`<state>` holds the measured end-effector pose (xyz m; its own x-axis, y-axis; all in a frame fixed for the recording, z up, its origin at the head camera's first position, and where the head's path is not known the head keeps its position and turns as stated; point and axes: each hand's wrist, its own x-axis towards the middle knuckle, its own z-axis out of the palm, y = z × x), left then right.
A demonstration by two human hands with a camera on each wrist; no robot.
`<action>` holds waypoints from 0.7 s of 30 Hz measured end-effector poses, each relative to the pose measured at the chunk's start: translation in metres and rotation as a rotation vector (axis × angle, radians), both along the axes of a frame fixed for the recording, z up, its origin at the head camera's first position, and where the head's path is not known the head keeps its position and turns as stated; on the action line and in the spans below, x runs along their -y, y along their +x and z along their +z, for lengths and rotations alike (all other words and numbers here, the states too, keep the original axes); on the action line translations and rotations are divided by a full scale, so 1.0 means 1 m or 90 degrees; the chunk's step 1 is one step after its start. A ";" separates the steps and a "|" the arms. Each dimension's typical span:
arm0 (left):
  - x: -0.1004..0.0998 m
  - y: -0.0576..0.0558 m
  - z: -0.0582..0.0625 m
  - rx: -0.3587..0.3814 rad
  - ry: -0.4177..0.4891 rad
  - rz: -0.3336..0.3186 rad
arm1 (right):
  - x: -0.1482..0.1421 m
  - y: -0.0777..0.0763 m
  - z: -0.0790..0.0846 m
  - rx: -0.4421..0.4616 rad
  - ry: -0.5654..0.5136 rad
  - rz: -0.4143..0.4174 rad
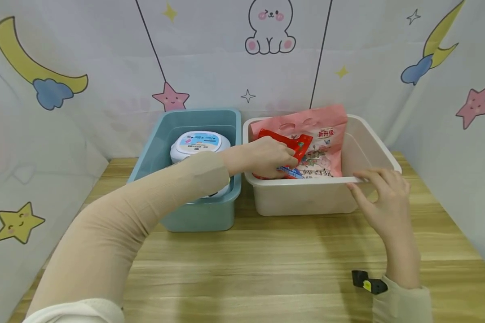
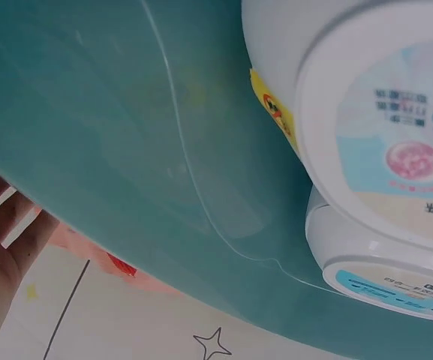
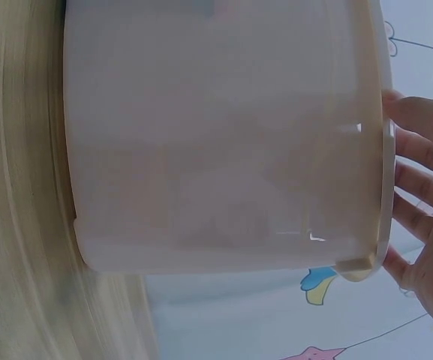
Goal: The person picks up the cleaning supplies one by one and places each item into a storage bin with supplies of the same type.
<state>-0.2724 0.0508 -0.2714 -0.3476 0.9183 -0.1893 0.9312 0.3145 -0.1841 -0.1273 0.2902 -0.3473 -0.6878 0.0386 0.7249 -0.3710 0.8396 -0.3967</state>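
Note:
Reaching into the white bin [image 1: 307, 197], my left hand [image 1: 272, 157] lies over a red packet [image 1: 301, 143]. Its fingers point downward, and I cannot tell whether they grip the packet or only touch it. A blue-and-white printed strip [image 1: 292, 172] shows under the fingertips. Behind stands a large pink bag [image 1: 327, 139] with flowers and Chinese print. My right hand [image 1: 385, 199] holds the bin's near right rim, thumb on the outside and fingers over the edge. In the right wrist view, the fingers of this hand [image 3: 426, 180] line that rim [image 3: 387, 172].
To the left stands a teal bin [image 1: 198, 217] holding white tubs [image 1: 198, 142] with printed lids; my left forearm crosses over it. Both bins sit on a wood-grain table [image 1: 266, 269] against a patterned cloth backdrop [image 1: 210, 54]. A black strap [image 1: 368, 283] is at my right wrist.

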 end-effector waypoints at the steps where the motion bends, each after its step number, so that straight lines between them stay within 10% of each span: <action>1: 0.001 0.001 0.001 -0.002 0.001 0.002 | 0.000 0.000 0.000 0.001 0.001 0.001; 21: 0.010 0.015 0.022 -0.033 0.092 0.057 | -0.003 -0.002 0.020 0.050 0.090 0.009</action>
<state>-0.2571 0.0412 -0.2489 -0.4356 0.8994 -0.0374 0.8885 0.4229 -0.1782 -0.1293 0.2929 -0.3272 -0.7427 -0.0706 0.6659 -0.3559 0.8840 -0.3032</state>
